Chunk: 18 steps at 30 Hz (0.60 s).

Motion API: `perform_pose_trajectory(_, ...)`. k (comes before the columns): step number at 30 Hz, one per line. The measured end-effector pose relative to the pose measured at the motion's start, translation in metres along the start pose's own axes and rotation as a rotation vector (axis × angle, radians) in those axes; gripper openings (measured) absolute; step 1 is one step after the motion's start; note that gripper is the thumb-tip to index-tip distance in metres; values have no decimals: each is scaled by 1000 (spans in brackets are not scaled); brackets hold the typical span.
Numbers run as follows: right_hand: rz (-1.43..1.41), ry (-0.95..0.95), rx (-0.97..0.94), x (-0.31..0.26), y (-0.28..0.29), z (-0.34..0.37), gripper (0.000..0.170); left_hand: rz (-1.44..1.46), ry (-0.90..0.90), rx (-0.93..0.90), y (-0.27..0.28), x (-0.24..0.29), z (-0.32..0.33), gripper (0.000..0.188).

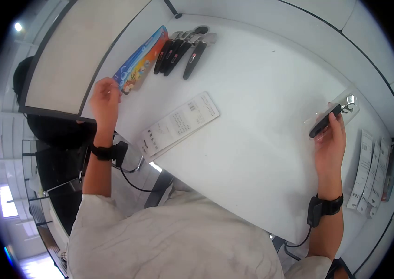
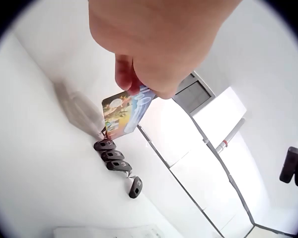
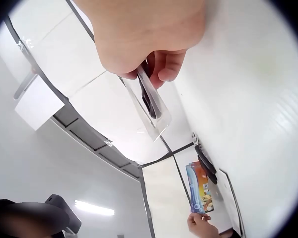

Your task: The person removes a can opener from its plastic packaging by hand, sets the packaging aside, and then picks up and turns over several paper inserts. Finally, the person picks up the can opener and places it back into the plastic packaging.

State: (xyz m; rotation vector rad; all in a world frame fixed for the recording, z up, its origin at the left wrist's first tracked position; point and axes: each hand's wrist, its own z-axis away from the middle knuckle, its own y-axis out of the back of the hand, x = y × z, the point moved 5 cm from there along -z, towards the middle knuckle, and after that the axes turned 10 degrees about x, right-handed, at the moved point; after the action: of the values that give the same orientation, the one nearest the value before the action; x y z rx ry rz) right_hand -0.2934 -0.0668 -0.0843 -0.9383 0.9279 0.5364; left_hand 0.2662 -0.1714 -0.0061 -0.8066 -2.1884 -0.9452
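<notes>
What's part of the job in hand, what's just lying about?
In the job:
- colourful card, held by left hand
- packaged black-handled tool, held by right hand

Lying about, untouched (maybe stock for it):
- loose black-handled tools
- printed white cards
- overlapping cards, far right

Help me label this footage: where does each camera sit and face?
Head: worn there, facing forward, down at the table; left hand, right hand, forearms, shirt show.
Left wrist: worn there, facing the colourful card; left hand shows.
Right wrist: worn there, facing the packaged tool; both hands show.
Both wrist views share the card.
</notes>
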Motion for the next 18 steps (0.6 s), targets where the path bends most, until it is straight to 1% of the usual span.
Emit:
perform_pose_trajectory(2,-22,-6,34,0,0,1,30,13,-52,108,9,12,-1,15)
perform_pose_trajectory(4,-10,1,22,-1,0,2,32,31,-98,242,22,23,-1,19)
perform_pose_trajectory(5,-2,4,17,-1,0,2,32,91,-144,291,29,35,0,20)
perform_pose_trajectory(8,16,-4,24,-1,1,1,32,38,-277,357,48,80,20,18)
perform_pose_trajectory(10,7,3,15,-1,0,1,32,-8,-579,312,48,118,52,13)
perform_pose_trajectory(11,1,6,10,-1,-1,1,31,-182,-753,203,48,141,68,14)
perform_pose_trajectory(12,8,8,21,-1,0,1,31,-121,-872,62,48,147,86,17)
perform_pose_trajectory(13,15,8,32,-1,0,2,30,-168,-1002,-152,35,168,103,17)
perform_pose_trajectory(14,25,7,40,-2,0,2,29,-48,-1014,-351,27,171,114,13)
perform_pose_trajectory(15,4,8,64,-3,-4,4,27,-5,-988,-497,16,172,123,12)
perform_pose_trajectory(17,19,23,28,-3,-5,3,27,-49,-1008,-587,-1,164,145,13)
perform_pose_trajectory(18,18,18,15,-3,-4,3,26,-15,-983,-616,-4,161,151,15)
